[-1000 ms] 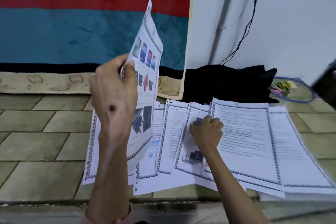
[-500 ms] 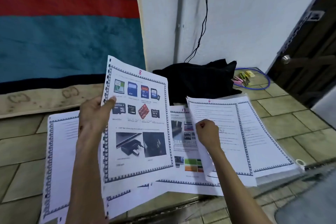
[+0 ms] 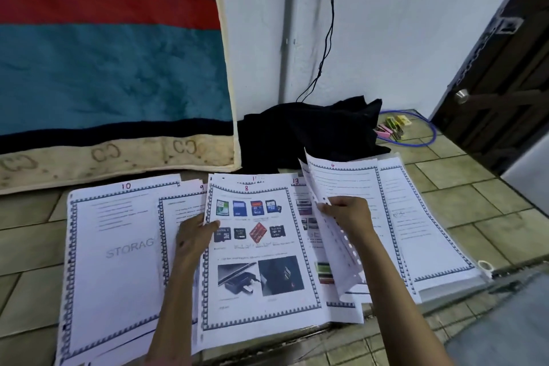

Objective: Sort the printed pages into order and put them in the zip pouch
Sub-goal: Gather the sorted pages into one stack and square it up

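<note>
Both hands are pinching paper. The left hand (image 3: 193,235) grips the left edge of the sheet marked 8 (image 3: 261,261), thumb on top near the rows of memory-card pictures, the other fingers tucked under out of sight. That sheet lies nearly flat over the pages beneath it. The right hand (image 3: 347,217) is closed on the punched left edge of the sheet marked 6 (image 3: 344,184), lifting it so it curls up off the stack, its line of holes running down past the wrist.

Around them the printed pages are fanned across the tiled floor (image 3: 29,246). Farthest left is the sheet marked 10 (image 3: 113,261), with pale lettering across its middle. The sheet marked 9 (image 3: 181,205) overlaps its right side and is itself partly covered by sheet 8. Between the two hands shows a strip of the sheet marked 13 (image 3: 309,217), with small coloured pictures. To the right of the lifted sheet is another text page (image 3: 421,232), on top of a thicker pile that seems to rest on a clear plastic pouch (image 3: 484,267), whose edge and corner ring show at the right; I cannot tell whether it is zipped.

Behind the papers lies a black cloth (image 3: 312,131) against the white wall, a blue-and-red blanket (image 3: 104,53) hangs to the left, and some coloured clips (image 3: 392,128) sit near a dark door (image 3: 505,68).
</note>
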Motion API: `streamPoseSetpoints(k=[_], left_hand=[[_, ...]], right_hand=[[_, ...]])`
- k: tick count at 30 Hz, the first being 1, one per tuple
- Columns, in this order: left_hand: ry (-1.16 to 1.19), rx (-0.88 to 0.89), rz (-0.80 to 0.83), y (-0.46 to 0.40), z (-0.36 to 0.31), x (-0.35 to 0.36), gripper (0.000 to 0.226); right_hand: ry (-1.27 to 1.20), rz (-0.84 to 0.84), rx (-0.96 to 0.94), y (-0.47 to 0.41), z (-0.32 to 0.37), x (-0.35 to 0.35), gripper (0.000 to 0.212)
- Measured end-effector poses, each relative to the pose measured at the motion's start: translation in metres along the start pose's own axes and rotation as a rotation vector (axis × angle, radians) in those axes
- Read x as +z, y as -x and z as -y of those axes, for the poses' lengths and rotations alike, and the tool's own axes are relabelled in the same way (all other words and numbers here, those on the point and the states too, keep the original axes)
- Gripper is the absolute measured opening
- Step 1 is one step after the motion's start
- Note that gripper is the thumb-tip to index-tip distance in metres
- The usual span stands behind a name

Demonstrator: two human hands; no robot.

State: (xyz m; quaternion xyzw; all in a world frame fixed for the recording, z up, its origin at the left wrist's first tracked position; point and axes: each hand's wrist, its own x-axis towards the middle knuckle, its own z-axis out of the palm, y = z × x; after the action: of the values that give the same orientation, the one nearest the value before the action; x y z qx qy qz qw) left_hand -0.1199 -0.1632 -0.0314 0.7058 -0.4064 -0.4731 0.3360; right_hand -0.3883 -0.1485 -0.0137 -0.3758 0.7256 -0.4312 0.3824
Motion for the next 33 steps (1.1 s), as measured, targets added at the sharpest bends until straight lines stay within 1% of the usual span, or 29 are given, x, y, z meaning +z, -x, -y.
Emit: streamPoseSetpoints(k=[1, 3, 5, 7, 9, 11, 14, 17, 18, 19, 21, 22, 26, 27, 30, 32, 33], left_hand=[[0.028, -0.021, 0.000, -0.001, 0.003, 0.001, 0.034], [0.063, -0.044, 0.025, -0.004, 0.006, 0.002, 0.033], [0.069, -0.058, 0.048, -0.004, 0.008, 0.004, 0.031], [0.080, -0.064, 0.044, -0.004, 0.007, 0.005, 0.031], [0.093, -0.060, 0.034, -0.006, 0.008, 0.007, 0.033], [0.117, -0.058, 0.032, -0.005, 0.006, 0.009, 0.036], [0.150, -0.040, 0.055, -0.004, 0.003, 0.013, 0.036], [0.186, -0.032, 0.075, -0.014, 0.011, 0.019, 0.048], [0.199, -0.031, 0.090, -0.016, 0.012, 0.020, 0.050], [0.208, -0.030, 0.097, -0.016, 0.012, 0.021, 0.046], [0.217, -0.033, 0.079, -0.013, 0.007, 0.024, 0.039], [0.220, -0.028, 0.074, -0.013, 0.008, 0.024, 0.040], [0.249, -0.010, 0.095, -0.038, 0.031, 0.032, 0.062], [0.254, -0.018, 0.109, -0.037, 0.030, 0.032, 0.061], [0.249, -0.019, 0.097, -0.015, 0.008, 0.032, 0.042], [0.259, -0.029, 0.109, -0.011, 0.003, 0.034, 0.034], [0.260, -0.029, 0.116, -0.010, 0.002, 0.035, 0.031]], right_hand=[[-0.043, 0.029, 0.023, 0.002, 0.001, -0.001, 0.028], [-0.109, 0.107, 0.087, 0.009, 0.003, 0.001, 0.017], [-0.150, 0.122, 0.118, 0.012, 0.002, 0.004, 0.011], [-0.102, 0.031, 0.077, 0.010, 0.001, 0.004, 0.011], [0.044, -0.091, 0.010, 0.008, 0.005, -0.002, 0.012], [0.114, -0.177, -0.039, 0.009, 0.011, -0.010, 0.017], [0.156, -0.222, -0.140, 0.008, 0.016, -0.017, 0.031], [0.227, -0.142, -0.146, 0.009, 0.018, -0.017, 0.040], [0.242, -0.103, -0.127, 0.008, 0.017, -0.017, 0.043], [0.246, -0.078, -0.107, 0.007, 0.015, -0.018, 0.045], [0.257, -0.098, -0.104, 0.007, 0.012, -0.021, 0.050], [0.262, -0.129, -0.112, 0.007, 0.010, -0.024, 0.052], [0.212, -0.196, -0.129, 0.007, 0.009, -0.031, 0.060], [0.187, -0.201, -0.128, 0.006, 0.009, -0.033, 0.062], [0.148, -0.210, -0.116, 0.002, 0.008, -0.036, 0.064], [0.153, -0.154, -0.117, 0.001, 0.008, -0.035, 0.061], [0.150, -0.090, -0.119, 0.001, 0.006, -0.032, 0.059]])
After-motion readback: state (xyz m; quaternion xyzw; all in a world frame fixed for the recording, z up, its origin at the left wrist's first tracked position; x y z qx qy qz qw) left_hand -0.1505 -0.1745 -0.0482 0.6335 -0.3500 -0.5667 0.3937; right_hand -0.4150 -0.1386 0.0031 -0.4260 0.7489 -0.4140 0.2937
